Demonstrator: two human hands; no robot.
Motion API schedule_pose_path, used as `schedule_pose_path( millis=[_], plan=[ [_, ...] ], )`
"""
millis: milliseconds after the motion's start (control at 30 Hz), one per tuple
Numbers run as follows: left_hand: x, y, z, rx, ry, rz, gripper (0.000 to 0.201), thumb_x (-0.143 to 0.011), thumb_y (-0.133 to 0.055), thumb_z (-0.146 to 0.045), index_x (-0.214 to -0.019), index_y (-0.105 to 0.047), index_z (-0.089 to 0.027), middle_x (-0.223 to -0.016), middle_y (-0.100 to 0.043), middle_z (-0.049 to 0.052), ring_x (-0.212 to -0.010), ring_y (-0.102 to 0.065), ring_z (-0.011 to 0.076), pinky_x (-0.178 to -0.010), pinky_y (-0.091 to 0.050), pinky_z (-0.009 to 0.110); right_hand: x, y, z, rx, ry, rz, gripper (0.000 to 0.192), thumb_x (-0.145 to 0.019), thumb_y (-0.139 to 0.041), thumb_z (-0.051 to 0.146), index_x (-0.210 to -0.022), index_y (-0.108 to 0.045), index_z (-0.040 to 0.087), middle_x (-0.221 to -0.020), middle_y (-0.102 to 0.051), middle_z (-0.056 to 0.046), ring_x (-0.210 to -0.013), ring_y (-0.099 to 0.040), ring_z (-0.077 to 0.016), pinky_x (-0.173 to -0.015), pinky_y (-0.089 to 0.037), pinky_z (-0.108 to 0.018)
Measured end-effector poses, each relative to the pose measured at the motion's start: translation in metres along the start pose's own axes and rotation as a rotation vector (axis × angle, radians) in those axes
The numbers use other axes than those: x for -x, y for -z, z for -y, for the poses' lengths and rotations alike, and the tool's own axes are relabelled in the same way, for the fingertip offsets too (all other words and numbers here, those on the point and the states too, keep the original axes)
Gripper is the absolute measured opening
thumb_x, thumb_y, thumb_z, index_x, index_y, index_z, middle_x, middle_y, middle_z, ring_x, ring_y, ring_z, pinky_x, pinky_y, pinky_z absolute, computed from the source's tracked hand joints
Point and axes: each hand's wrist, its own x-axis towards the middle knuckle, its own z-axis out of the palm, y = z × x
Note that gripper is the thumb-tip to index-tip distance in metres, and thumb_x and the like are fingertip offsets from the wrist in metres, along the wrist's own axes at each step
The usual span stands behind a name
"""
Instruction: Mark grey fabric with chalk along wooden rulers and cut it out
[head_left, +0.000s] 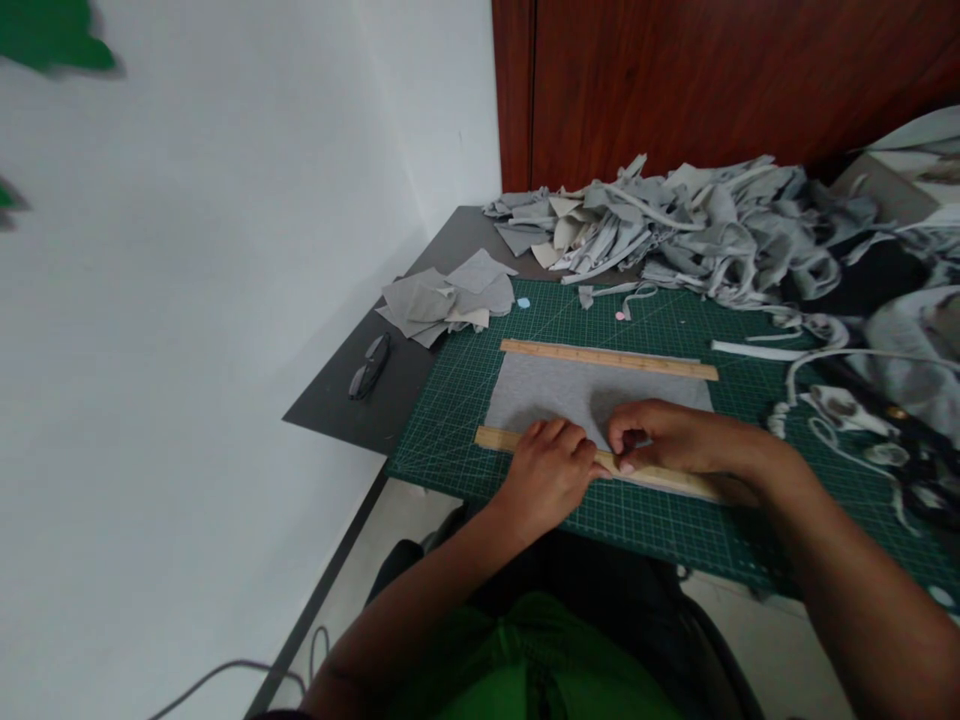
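Both hands (592, 455) masking near ruler (495, 438)

The person wore a bright green top (536, 655) below the hands. Both forearms were bare, without sleeves; the left hand (547, 475) and right hand (667, 437) carried no gloves.

White wall (225, 300), seemingly wooden door (712, 80).

Green cutting mat (675, 520) with a pale grid, plain grey fabric (570, 392) on it, two tan wooden rulers (609, 358), dark grey counter (352, 400), grey scrap heap (697, 225) at 1 o'clock.
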Motion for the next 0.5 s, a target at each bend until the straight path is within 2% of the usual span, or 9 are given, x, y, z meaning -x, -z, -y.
schedule_pose_path(
  millis=[167, 367, 500],
  plan=[
    [0.0005, 0.0032, -0.0017, -0.031, 0.014, -0.012, 0.021, -0.104, -0.060, -0.037, -0.109, -0.067, -0.018, -0.105, -0.069, 0.004, -0.105, -0.061, 0.0242, -0.085, -0.045, 0.042, 0.0024, 0.0008, 0.0001, -0.045, 0.007, 0.005, 0.013, -0.077, -0.070, 0.032, -0.083, -0.067, 0.021, -0.083, -0.066, -0.001, -0.082, -0.059, -0.0209, -0.076, -0.045, -0.032],
    [0.0003, 0.0015, -0.0009, -0.003, 0.000, 0.013, 0.025, -0.105, -0.057, -0.038, -0.096, -0.070, -0.018, -0.101, -0.070, 0.006, -0.105, -0.061, 0.0246, -0.086, -0.046, 0.042, 0.0013, 0.0000, -0.0028, 0.013, -0.002, -0.008, 0.014, -0.078, -0.069, 0.033, -0.085, -0.068, 0.021, -0.082, -0.064, -0.001, -0.082, -0.057, -0.0210, -0.074, -0.044, -0.032],
    [0.0001, 0.0009, -0.0017, 0.000, 0.011, 0.012, 0.023, -0.103, -0.059, -0.035, -0.095, -0.071, -0.018, -0.099, -0.070, 0.005, -0.103, -0.062, 0.0252, -0.085, -0.047, 0.043, 0.0004, -0.0007, -0.0035, 0.016, -0.007, -0.013, 0.015, -0.078, -0.070, 0.034, -0.085, -0.068, 0.021, -0.083, -0.064, -0.001, -0.083, -0.057, -0.0213, -0.076, -0.044, -0.033]
  ],
)
